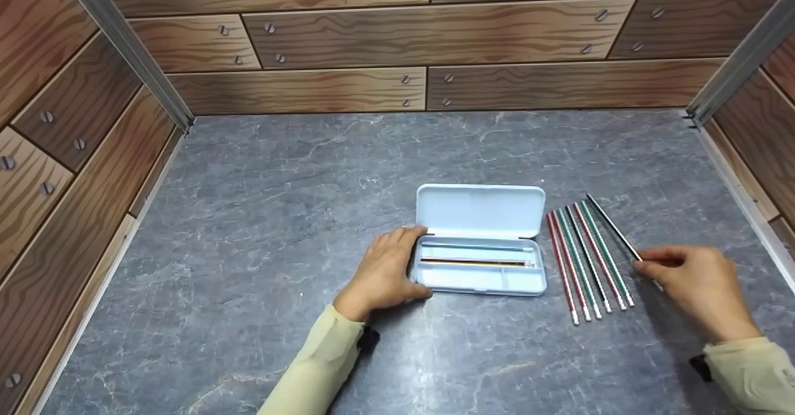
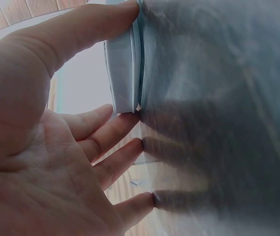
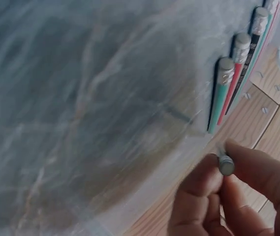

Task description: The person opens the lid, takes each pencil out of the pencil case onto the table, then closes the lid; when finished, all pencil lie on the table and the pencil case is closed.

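Pencil case (image 1: 481, 241), lid up, mid-desk (image 1: 248, 216): left hand (image 1: 385, 272) grasps its end. Right hand (image 1: 695, 281) pinches black pencil (image 1: 612, 225) beside five pencils (image 1: 587, 259).

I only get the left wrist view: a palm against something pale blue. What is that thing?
Observer: An open pencil case; the left hand holds its left end.
Operator: Is anything inside it?
Observer: Yes, two pencils lie in the tray, one teal, one yellow and dark.
Operator: And the other hand?
Observer: The right hand pinches a black pencil near its eraser end.
Operator: Are there more pencils?
Observer: A row of loose pencils, red, green and black, lies on the grey table right of the case.
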The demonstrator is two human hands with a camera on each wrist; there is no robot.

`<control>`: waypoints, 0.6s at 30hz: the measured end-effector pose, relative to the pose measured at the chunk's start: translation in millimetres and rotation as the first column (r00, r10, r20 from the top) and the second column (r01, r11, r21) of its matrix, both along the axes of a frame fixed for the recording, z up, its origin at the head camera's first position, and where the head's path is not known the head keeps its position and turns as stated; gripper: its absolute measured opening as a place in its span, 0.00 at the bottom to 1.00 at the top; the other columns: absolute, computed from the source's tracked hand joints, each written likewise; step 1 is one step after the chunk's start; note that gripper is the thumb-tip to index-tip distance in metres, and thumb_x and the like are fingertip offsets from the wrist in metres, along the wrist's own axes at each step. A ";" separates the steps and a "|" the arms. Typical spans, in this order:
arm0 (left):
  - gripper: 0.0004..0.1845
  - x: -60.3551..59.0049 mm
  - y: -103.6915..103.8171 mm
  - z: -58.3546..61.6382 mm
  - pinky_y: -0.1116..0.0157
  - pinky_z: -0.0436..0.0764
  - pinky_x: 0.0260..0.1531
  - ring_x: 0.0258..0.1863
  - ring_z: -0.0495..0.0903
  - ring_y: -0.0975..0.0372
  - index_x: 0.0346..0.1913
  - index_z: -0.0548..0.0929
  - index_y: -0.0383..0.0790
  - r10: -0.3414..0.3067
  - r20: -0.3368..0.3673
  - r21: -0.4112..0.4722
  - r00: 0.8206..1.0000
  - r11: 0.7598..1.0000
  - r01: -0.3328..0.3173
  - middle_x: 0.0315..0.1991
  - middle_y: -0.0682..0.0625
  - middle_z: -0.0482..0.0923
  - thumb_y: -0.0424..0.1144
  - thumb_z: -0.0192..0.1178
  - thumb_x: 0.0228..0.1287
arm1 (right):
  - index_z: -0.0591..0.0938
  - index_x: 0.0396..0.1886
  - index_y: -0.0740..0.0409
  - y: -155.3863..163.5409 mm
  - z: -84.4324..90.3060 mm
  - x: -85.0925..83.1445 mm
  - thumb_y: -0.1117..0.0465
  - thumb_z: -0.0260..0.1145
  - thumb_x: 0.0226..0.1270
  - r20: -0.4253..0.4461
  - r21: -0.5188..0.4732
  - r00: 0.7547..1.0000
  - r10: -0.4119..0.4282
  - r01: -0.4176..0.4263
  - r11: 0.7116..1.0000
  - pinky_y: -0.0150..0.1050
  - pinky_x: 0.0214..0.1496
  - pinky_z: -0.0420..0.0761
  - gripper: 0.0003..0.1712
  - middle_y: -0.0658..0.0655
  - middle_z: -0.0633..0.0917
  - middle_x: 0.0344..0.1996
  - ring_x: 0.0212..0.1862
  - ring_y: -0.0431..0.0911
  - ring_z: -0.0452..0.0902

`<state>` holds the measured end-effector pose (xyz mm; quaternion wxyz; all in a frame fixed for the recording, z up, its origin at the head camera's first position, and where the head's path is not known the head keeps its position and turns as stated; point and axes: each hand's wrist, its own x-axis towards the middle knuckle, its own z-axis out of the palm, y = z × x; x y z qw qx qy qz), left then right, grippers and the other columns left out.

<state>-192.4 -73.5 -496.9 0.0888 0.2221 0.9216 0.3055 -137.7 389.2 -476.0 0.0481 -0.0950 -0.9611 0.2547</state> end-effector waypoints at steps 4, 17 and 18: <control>0.56 0.4 -0.4 -0.1 0.41 0.66 0.86 0.79 0.73 0.42 0.84 0.69 0.41 0.002 0.003 0.003 1.000 1.000 -0.002 0.77 0.41 0.76 0.44 0.88 0.53 | 0.95 0.46 0.64 2.2 -0.1 -0.4 0.56 0.81 0.70 0.050 0.028 0.999 -0.004 0.002 1.000 0.47 0.43 0.77 0.15 0.71 0.94 0.48 0.47 0.60 0.90; 0.57 -0.4 -0.1 -0.8 0.42 0.66 0.87 0.79 0.73 0.43 0.84 0.69 0.41 0.005 0.005 -0.002 1.000 1.000 -0.005 0.77 0.41 0.76 0.44 0.88 0.53 | 0.94 0.47 0.65 1.9 0.8 -2.9 0.51 0.78 0.73 0.170 0.026 0.984 0.058 -0.064 0.998 0.41 0.39 0.76 0.20 0.59 0.94 0.32 0.36 0.46 0.83; 0.57 -0.5 -0.1 -0.4 0.42 0.66 0.86 0.79 0.73 0.43 0.84 0.69 0.41 0.005 0.004 -0.003 1.000 1.000 -0.005 0.77 0.41 0.76 0.44 0.88 0.53 | 0.94 0.47 0.65 1.8 0.9 -3.4 0.51 0.78 0.73 0.181 0.021 0.982 0.062 -0.067 0.998 0.40 0.39 0.76 0.20 0.57 0.94 0.30 0.35 0.45 0.82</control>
